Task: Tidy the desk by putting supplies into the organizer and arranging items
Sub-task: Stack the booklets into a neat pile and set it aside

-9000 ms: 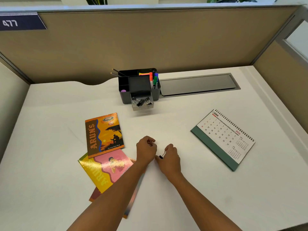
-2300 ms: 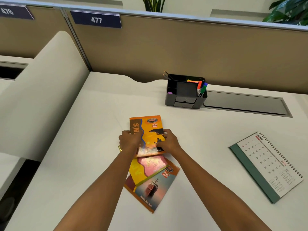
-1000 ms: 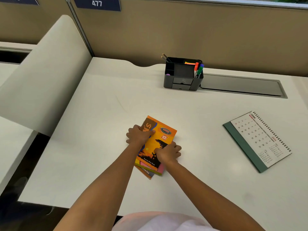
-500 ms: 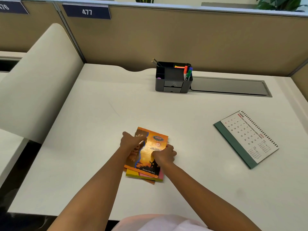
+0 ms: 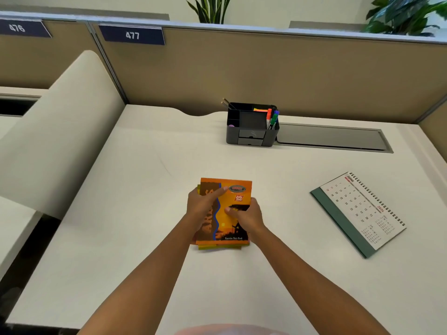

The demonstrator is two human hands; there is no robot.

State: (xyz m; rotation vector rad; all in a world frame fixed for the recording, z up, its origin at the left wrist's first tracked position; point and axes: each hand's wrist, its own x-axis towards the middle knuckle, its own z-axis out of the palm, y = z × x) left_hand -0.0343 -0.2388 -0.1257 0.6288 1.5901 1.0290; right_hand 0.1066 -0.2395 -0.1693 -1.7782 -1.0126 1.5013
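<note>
Spanning the cubicle, a white tabletop (image 5: 125, 238) is bounded at its far edge by a tan partition (image 5: 266, 73) carrying a blue plate numbered 477 (image 5: 132, 35); a second plate numbered 476 (image 5: 17, 27) marks the adjoining bay. A cream curved divider (image 5: 60, 129) lines the left edge. Potted plant leaves (image 5: 406, 13) show above the partition. A black organizer (image 5: 251, 128) stands at the far edge near its middle, holding markers (image 5: 272, 118) and pencils (image 5: 227, 103), just beside a grey recessed cable tray (image 5: 331, 137). A desk calendar (image 5: 358, 213) lies flat near the right edge.

A stack of notebooks (image 5: 229, 213) lies near the middle of the tabletop, the orange cover uppermost. The left hand (image 5: 203, 204) clasps the stack's left side, fingers (image 5: 217, 191) curled over the cover. The right hand (image 5: 246, 213) clasps the right side, thumb pressed on the cover. Both grips are closed on the stack.
</note>
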